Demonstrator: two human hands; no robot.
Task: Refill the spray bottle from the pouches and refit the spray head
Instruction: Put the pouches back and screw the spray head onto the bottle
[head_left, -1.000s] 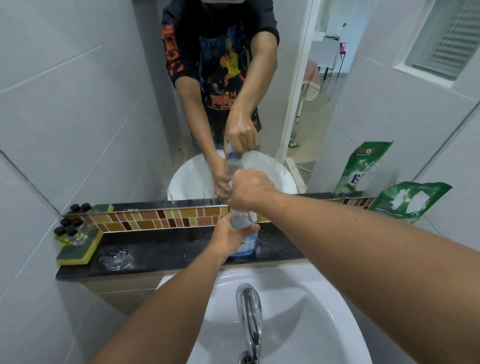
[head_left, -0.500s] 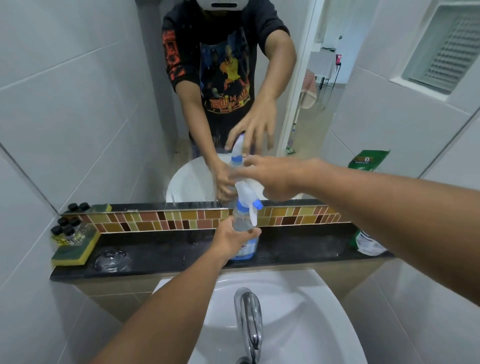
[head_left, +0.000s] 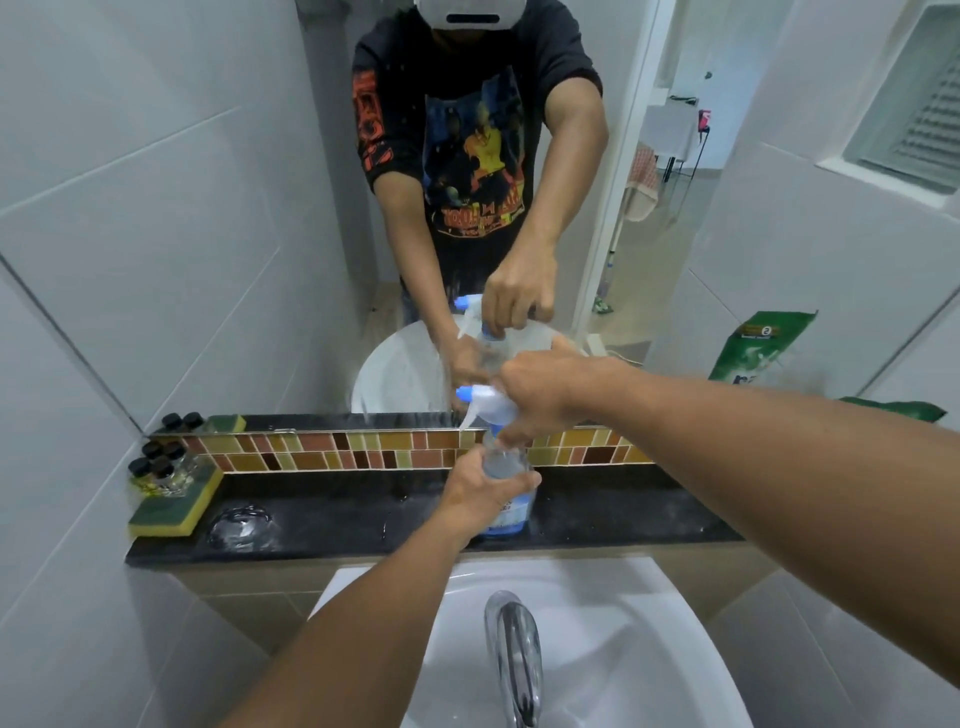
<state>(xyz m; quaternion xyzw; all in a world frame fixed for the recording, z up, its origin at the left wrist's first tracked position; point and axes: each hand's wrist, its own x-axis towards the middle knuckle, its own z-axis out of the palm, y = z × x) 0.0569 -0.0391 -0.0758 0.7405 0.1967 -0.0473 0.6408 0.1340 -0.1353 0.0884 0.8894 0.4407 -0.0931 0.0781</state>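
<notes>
My left hand (head_left: 480, 496) gripped the upright spray bottle (head_left: 506, 499) on the black table (head_left: 337, 525), while my right hand (head_left: 540, 397), directly above along its axis, clasped the spray head (head_left: 485, 405) at the neck.

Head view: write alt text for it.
The left hand steadies a clear spray bottle on a dark ledge while the right hand grips the spray head on its neck, before a mirror.
</notes>
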